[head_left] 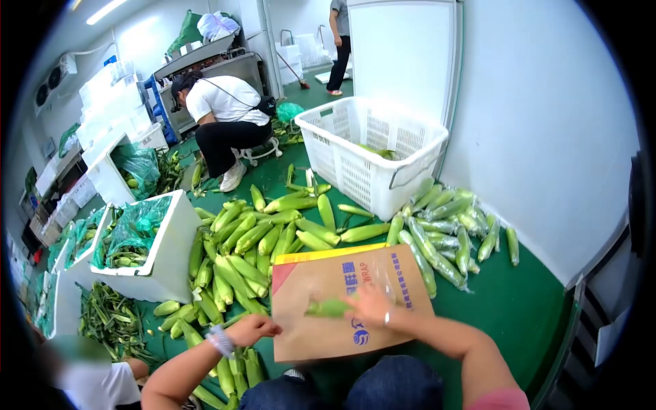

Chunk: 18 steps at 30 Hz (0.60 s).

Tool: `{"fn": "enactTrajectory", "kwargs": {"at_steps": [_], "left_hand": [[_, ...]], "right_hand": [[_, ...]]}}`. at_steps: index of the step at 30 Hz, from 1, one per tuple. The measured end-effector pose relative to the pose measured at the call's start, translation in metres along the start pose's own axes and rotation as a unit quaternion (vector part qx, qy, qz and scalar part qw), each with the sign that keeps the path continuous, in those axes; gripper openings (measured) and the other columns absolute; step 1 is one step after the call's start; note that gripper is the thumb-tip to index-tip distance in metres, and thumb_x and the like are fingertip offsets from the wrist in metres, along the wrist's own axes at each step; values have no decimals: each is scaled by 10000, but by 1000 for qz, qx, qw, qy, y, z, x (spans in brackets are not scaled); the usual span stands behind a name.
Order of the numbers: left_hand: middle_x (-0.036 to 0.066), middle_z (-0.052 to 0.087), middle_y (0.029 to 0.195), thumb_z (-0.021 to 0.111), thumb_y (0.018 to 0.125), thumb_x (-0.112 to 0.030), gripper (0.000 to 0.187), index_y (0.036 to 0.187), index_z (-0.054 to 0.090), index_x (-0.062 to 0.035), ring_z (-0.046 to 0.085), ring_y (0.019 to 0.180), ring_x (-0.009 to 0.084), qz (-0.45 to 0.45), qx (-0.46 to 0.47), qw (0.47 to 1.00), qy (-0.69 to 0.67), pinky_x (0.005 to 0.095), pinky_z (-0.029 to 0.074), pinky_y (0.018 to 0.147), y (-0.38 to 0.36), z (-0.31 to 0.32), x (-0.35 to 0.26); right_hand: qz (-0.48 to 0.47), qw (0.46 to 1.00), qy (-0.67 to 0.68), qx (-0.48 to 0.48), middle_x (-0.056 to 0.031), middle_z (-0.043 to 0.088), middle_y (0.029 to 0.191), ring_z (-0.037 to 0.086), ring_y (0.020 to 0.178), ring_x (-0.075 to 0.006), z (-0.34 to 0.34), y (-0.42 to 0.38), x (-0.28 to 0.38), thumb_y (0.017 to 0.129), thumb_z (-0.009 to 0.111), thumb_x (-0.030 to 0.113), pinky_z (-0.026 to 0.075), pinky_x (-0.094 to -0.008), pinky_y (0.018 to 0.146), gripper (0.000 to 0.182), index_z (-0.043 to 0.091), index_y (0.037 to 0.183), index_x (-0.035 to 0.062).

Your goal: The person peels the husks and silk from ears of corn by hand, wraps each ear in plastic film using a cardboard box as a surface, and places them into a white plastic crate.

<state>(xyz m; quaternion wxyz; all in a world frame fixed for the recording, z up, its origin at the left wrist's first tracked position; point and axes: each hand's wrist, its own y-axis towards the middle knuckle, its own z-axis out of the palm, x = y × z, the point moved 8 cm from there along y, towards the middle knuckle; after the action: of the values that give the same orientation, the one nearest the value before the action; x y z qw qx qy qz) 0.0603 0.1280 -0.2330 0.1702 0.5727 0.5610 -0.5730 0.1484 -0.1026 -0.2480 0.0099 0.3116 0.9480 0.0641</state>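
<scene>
A brown cardboard box (301, 328) with blue lettering lies in front of my knees. On it, a green corn cob (328, 307) lies under the fingertips of my right hand (369, 305), which looks blurred; whether the fingers grip the cob is hard to tell. Clear plastic film shows on the box beyond that hand. My left hand (254, 330) is at the box's left edge, its fingers curled together, and what they hold, if anything, is too small to name. Unwrapped corn (239, 273) is heaped to the left of the box. Film-wrapped cobs (437, 253) lie to its right.
A white plastic basket (355, 164) stands beyond the box, near a white wall (540, 137). White foam boxes (167, 253) with green bags are at the left, beside stripped husks (113, 314). One person (225, 102) sits on a low stool; another stands behind. A co-worker's shoulder is at lower left.
</scene>
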Motion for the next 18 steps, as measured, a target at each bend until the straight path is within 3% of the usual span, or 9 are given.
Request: {"fn": "enactTrajectory", "kwargs": {"at_steps": [1,3,5,7,10,12,15,17,18], "left_hand": [[142,513,1230,426,940,-157,255,980,606,20,487,1122,197,118,38,992,31,325,372,956,-11,5,-19],[127,432,1295,441,942,-200,269,987,590,19,394,1193,191,151,104,983,5,321,299,1003,-22,41,-46],[131,419,1285,449,940,-241,285,1017,583,-2,410,1164,206,118,187,975,21,325,316,983,-1,96,-43],[187,442,1223,480,918,-295,336,1051,573,0,449,1103,262,194,205,933,225,332,340,957,19,136,-55],[231,456,1142,539,865,-362,423,1075,573,4,469,1044,315,175,45,899,399,383,381,912,54,143,-64],[250,465,1109,629,746,-473,624,1130,535,9,473,1027,363,210,-207,689,662,450,403,873,56,134,-100],[256,462,1152,696,622,-535,826,1210,470,-1,467,1024,395,240,-194,746,590,499,406,843,76,146,-107],[225,493,1094,752,527,-535,997,1279,376,-1,495,982,402,234,-254,699,626,517,429,793,109,128,-95],[194,523,1029,764,525,-523,999,1279,364,-4,524,970,382,190,-240,728,614,503,445,767,128,114,-95]], "right_hand": [[-35,999,25,-1,-168,546,971,537,909,-353,2,-19,19,844,493,473,412,-466,797,492,490,1249,194],[-51,988,139,48,-144,535,959,537,869,-346,-16,-49,61,852,489,443,417,-464,796,467,510,1229,167],[-35,975,190,109,-137,502,1096,496,986,-329,-9,-50,77,851,486,424,396,-474,835,458,500,1236,174],[-19,956,242,163,-130,470,1233,456,1103,-312,8,-45,77,851,484,405,376,-483,874,451,490,1243,182],[8,998,41,-38,-160,452,1250,403,1163,-307,10,2,31,843,507,331,338,-482,925,433,500,1220,119],[39,999,-26,-27,-171,438,1270,379,1193,-309,8,41,2,837,518,311,314,-491,950,439,498,1214,87],[74,994,-78,-22,-185,459,1277,445,1171,-311,20,92,-44,835,518,322,358,-454,946,425,514,1193,92],[237,967,68,62,-195,543,1187,546,1080,-304,15,113,-84,821,549,307,448,-396,876,387,574,1122,65],[235,967,69,65,-195,543,1187,546,1080,-304,9,121,-91,821,549,307,448,-396,876,387,574,1122,65]]}}
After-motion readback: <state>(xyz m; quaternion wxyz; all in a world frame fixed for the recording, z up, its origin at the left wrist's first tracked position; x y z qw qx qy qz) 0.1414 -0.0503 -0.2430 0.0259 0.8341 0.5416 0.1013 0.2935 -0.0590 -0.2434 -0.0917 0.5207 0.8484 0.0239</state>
